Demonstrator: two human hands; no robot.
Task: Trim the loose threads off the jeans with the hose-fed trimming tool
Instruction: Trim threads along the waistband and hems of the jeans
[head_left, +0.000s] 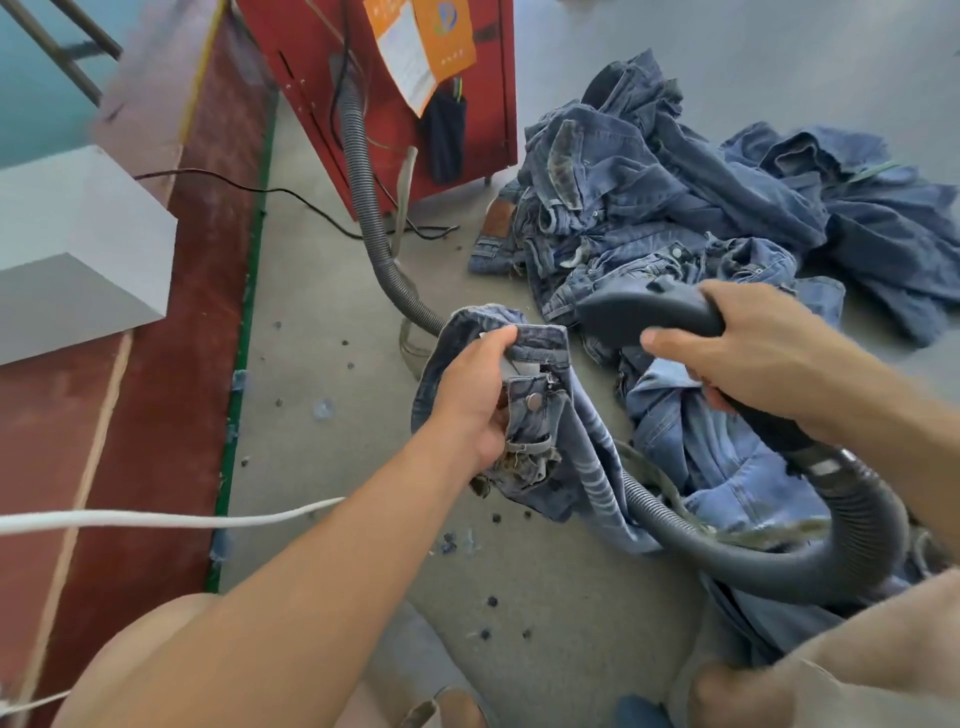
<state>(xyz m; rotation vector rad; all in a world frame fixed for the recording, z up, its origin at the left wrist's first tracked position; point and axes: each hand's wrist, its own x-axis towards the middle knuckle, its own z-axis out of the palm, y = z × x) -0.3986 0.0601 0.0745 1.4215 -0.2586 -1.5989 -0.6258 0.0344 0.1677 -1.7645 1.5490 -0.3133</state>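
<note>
My left hand grips the waistband of a pair of blue jeans, bunched near the metal button, and holds it up above the floor. My right hand grips the dark grey trimming tool by its handle. The tool's head points left and hovers just right of the held waistband, apart from it. A grey ribbed hose curls from the tool's rear under my right forearm. The rest of the jeans hangs down to the floor between my knees.
A pile of blue jeans lies on the grey floor ahead and to the right. A red machine cabinet stands at the back with another stretch of hose running from it. Thread scraps dot the floor. A white cord crosses at left.
</note>
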